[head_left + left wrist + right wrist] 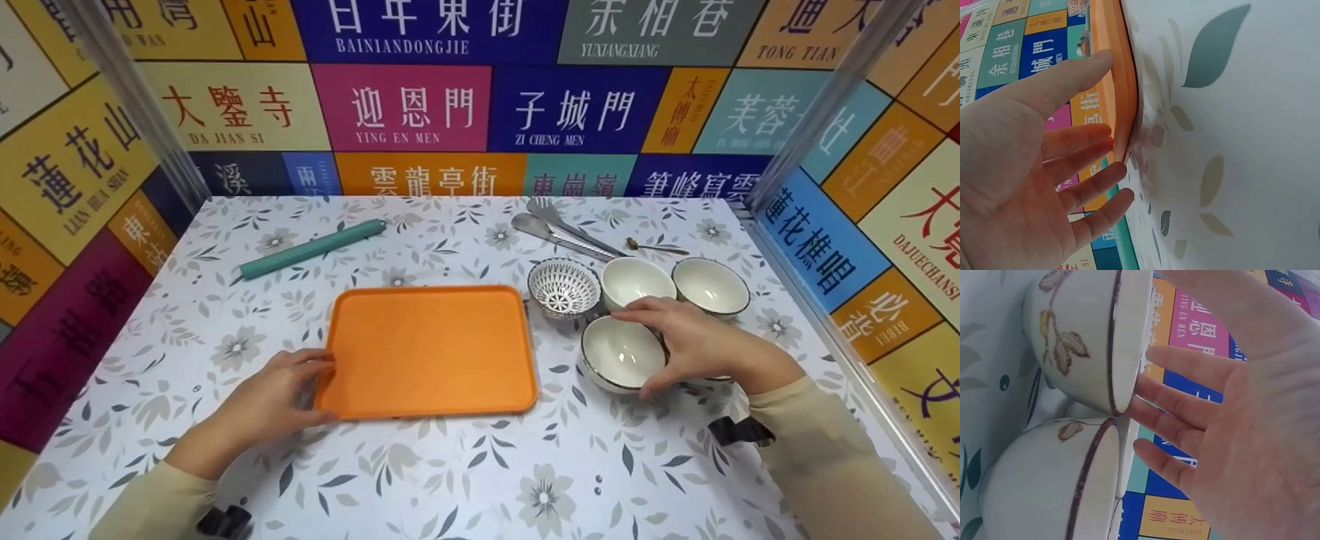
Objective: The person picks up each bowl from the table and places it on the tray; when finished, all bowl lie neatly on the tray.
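An orange tray lies on the table, and my left hand is at its left edge. In the left wrist view the fingers of that hand are extended, with the thumb and fingertips right at the tray's side. My right hand spreads over a white dark-rimmed bowl, fingers toward its far rim, thumb by its near right side. The right wrist view shows nearly straight fingers beside the rims of two bowls; the upper bowl has brown leaves. Another bowl is mostly hidden under this hand.
Behind the front bowl stand a black-patterned bowl, a white bowl and a dark-rimmed bowl. Farther back lie a knife, a fork and a small spoon. A green stick-like roll lies behind the tray.
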`<state>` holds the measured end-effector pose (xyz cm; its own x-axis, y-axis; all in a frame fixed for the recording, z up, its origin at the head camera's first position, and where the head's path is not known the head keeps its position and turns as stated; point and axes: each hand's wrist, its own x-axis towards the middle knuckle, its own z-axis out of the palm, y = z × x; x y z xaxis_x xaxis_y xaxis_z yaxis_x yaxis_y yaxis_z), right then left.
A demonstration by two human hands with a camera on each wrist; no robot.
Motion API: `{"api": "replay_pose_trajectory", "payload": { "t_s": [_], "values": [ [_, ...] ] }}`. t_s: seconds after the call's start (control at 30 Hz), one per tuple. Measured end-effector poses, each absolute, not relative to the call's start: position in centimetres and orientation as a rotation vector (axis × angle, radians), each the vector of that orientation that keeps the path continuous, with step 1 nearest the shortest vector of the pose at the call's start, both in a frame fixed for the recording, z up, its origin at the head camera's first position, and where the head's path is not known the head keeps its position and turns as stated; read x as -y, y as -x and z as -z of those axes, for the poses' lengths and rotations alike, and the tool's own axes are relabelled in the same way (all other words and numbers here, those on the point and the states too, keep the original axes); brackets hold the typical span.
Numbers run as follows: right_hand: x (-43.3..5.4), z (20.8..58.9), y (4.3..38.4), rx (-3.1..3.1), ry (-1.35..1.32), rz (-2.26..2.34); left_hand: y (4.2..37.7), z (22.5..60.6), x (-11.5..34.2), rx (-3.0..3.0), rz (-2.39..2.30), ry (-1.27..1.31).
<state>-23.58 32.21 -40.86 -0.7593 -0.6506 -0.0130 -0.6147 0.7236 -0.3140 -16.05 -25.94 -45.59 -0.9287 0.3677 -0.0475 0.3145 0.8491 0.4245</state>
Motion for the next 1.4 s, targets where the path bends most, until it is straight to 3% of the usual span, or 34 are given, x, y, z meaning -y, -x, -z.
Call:
{"api": "replay_pose_trajectory", "payload": {
  "t_s": [0.73, 1.03, 1.4],
  "values": [
    [-30.2, 43.3, 23.4, -2.85, 1.136, 0.728, 15.9, 45.9, 26.4, -2.984, -0.629, -0.49],
    [-24.0, 42.6, 23.8, -2.773, 1.147, 0.992, 16.3, 45.6, 26.2, -2.98, -0.628, -0.458],
    [-12.7, 42.0, 25.8, -2.748, 1.04, 1.044, 16.2, 45.5, 26.0, -2.979, -0.616, -0.463]
  ]
}}
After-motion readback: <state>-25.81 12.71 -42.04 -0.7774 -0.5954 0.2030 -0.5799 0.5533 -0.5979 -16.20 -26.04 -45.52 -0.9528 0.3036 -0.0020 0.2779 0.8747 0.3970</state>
